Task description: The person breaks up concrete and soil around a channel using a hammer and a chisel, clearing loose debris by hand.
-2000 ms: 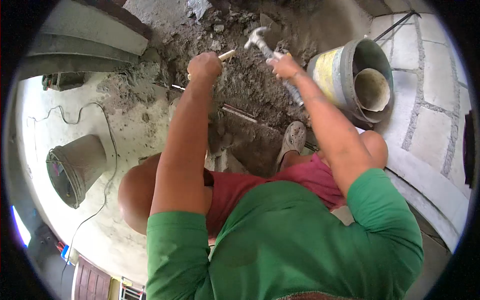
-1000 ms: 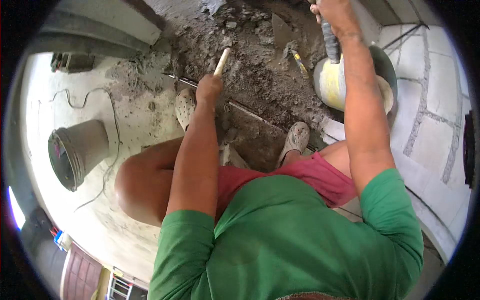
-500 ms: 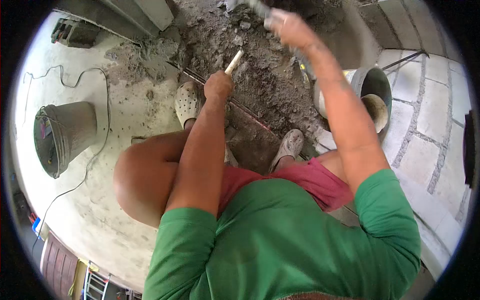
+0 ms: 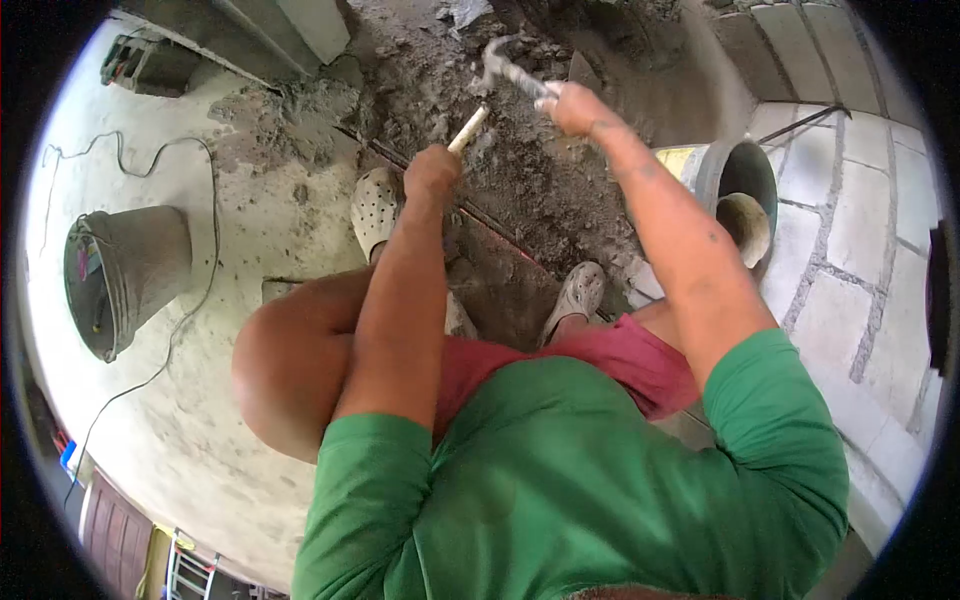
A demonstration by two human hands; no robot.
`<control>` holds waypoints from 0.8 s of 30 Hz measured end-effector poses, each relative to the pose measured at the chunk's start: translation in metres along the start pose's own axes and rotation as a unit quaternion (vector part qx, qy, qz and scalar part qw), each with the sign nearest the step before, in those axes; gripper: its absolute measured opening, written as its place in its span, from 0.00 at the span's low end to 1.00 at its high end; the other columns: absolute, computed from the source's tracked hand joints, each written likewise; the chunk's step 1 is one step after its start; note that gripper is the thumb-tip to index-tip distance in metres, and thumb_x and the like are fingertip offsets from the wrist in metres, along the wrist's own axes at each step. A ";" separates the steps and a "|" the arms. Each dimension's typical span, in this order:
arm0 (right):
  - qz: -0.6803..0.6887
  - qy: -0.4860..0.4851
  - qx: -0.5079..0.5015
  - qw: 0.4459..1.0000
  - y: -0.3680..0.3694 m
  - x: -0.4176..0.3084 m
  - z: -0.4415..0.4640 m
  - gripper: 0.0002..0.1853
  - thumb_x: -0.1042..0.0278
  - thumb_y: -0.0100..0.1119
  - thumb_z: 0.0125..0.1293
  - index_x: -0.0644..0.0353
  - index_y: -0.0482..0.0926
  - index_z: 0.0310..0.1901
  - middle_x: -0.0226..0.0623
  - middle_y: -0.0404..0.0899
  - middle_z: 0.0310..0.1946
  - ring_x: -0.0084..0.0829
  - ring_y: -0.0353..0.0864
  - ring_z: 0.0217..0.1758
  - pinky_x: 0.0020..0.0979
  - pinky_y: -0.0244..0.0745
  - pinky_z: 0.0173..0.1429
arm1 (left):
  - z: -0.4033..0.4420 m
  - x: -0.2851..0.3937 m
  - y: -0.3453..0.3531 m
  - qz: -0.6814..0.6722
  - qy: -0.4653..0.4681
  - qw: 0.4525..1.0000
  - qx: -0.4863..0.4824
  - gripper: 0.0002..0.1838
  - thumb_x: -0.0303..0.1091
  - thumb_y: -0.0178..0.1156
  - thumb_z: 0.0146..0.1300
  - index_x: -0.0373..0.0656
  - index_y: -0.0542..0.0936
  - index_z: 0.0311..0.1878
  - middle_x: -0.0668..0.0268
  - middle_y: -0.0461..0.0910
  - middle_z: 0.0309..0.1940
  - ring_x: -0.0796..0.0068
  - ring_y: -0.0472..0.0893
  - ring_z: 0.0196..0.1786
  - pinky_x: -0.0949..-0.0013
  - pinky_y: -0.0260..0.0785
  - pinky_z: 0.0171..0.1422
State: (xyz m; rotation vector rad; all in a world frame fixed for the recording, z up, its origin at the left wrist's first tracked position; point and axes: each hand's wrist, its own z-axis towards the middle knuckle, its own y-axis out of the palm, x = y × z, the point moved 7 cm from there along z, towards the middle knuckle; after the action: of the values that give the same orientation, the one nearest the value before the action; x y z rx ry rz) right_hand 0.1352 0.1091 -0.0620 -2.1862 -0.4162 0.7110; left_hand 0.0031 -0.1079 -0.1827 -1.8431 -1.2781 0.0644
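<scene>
My left hand [image 4: 433, 172] is closed around a pale, whitish rod [image 4: 469, 130], whose upper end sticks out beyond the fist. What lies at the rod's other end is hidden. A claw hammer [image 4: 518, 78] is gripped by its handle in my right hand [image 4: 577, 108], its head pointing to the left. The hammer head hangs a little above and beyond the rod's tip, apart from it in this view. Beneath both hands is rough, broken dirt and rubble [image 4: 540, 185].
A worn bucket [image 4: 155, 255] lies at left beside a thin black cable [image 4: 214, 215]. Another bucket [image 4: 708, 170] stands at right by a block wall [image 4: 835, 310]. A hollow block [image 4: 150, 68] sits upper left. My clog-covered feet flank the dug strip.
My right hand has come down toward me with the hammer, whose head is now lower and fully visible. My left hand and the rod have barely moved.
</scene>
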 end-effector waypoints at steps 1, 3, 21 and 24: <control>-0.001 -0.015 0.052 0.999 -0.027 -0.015 -0.005 0.23 0.52 0.57 0.68 0.56 0.78 0.60 0.49 0.83 0.51 0.46 0.81 0.56 0.43 0.73 0.61 | 0.008 0.001 -0.006 0.004 0.019 1.000 0.006 0.21 0.49 0.55 0.68 0.41 0.86 0.46 0.52 0.86 0.42 0.50 0.85 0.47 0.50 0.77 0.49; 0.036 -0.105 0.112 0.987 -0.082 -0.051 -0.001 0.28 0.47 0.61 0.66 0.53 0.77 0.63 0.44 0.86 0.39 0.37 0.84 0.38 0.38 0.79 0.46 | 0.013 -0.002 -0.005 0.004 0.020 1.000 -0.017 0.21 0.50 0.55 0.68 0.41 0.86 0.46 0.52 0.86 0.42 0.50 0.85 0.46 0.50 0.77 0.49; 0.026 -0.072 0.084 0.994 -0.057 -0.010 0.006 0.22 0.50 0.60 0.67 0.55 0.80 0.56 0.47 0.85 0.43 0.42 0.84 0.47 0.44 0.76 0.55 | 0.035 -0.026 0.010 -0.025 0.076 0.996 -0.027 0.23 0.51 0.55 0.68 0.40 0.86 0.44 0.48 0.85 0.42 0.45 0.84 0.46 0.48 0.75 0.48; 0.150 -0.082 0.158 0.972 -0.141 -0.068 -0.022 0.25 0.50 0.60 0.68 0.56 0.76 0.61 0.41 0.82 0.30 0.29 0.79 0.27 0.35 0.76 0.34 | 0.023 -0.015 -0.008 -0.011 0.071 0.997 -0.003 0.24 0.52 0.55 0.70 0.37 0.86 0.41 0.48 0.85 0.38 0.46 0.84 0.41 0.48 0.75 0.45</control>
State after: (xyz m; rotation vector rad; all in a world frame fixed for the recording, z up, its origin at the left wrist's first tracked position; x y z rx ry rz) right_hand 0.0856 0.1524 0.0822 -1.9104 -0.0435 1.0513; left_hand -0.0209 -0.1050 -0.1979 -1.8045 -1.1997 -0.0818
